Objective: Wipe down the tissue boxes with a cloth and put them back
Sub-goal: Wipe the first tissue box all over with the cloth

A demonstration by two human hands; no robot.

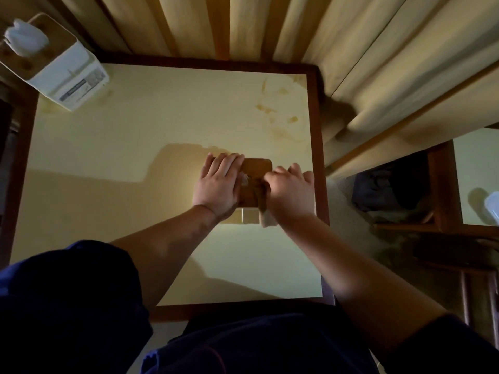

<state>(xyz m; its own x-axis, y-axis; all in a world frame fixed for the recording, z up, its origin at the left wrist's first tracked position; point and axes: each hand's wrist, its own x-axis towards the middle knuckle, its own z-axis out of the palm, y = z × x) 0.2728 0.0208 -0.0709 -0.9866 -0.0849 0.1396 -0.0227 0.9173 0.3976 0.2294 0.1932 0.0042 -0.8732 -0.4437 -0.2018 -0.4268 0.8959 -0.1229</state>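
Observation:
A white tissue box with a brown wooden lid (256, 168) stands on the cream table, right of centre. My left hand (218, 184) lies flat over the lid's left side with straight fingers. My right hand (290, 193) grips a pale cloth (266, 218) and holds it against the lid's right side; a corner of the cloth hangs below the hand. A second white tissue box (56, 66), wooden-lidded with a tissue sticking out, stands at the table's far left corner.
The table (162, 125) has a dark wooden frame and brown stains near its far right corner. Beige curtains (351, 49) hang behind and to the right. Another small table (475, 179) with a white object stands at the right.

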